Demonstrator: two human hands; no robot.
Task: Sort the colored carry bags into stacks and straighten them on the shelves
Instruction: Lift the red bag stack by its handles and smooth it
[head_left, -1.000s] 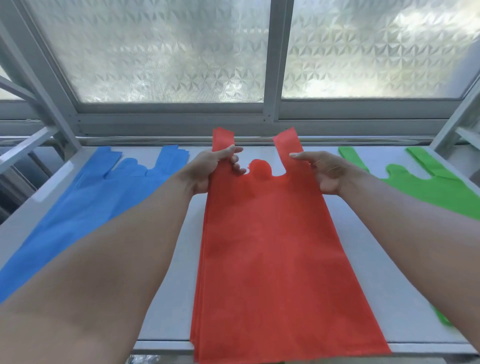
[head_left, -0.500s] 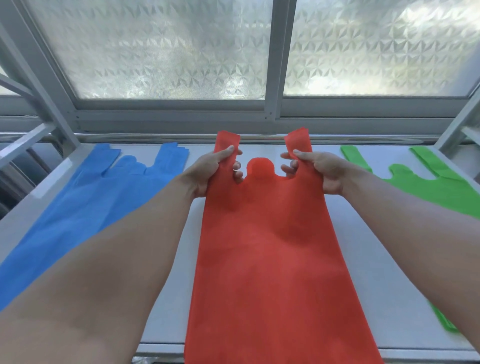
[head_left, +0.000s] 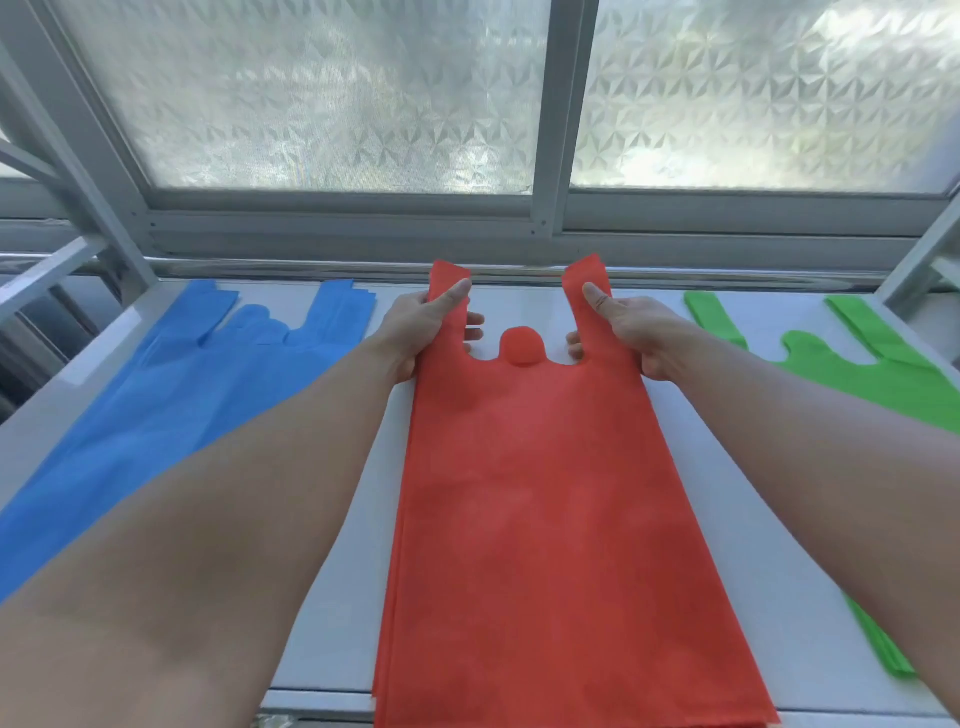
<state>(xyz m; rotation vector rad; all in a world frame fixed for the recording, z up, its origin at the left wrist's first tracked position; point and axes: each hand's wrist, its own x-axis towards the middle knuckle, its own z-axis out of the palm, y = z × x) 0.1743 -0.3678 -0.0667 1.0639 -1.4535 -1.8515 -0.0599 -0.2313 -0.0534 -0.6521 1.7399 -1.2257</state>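
Stack of red carry bags (head_left: 545, 493), flat on white shelf (head_left: 727, 519), handles to 12 o'clock, foot at 6 o'clock reaching the front lip. Blue bags (head_left: 182, 395) at 9 o'clock and green bags (head_left: 852, 364) at 3 o'clock, both apart from the red.

Handling, as judged: light, soft, limp non-woven cloth in several thin layers, apt to slide over one another and to crease; not fragile. Best taken by the two handle strips, one per hand, and drawn taut toward 12 o'clock to square the edges.

Left hand (head_left: 421, 332) clamped on the left handle, thumb laid on top, fingers curled beneath. Right hand (head_left: 628, 332) clamped likewise on the right handle.

Against half a second earlier: handles then leaning inward and crumpled, now upright and spread wider. Middle tab now fully bared and round. Stack lying squarer, grip unchanged.
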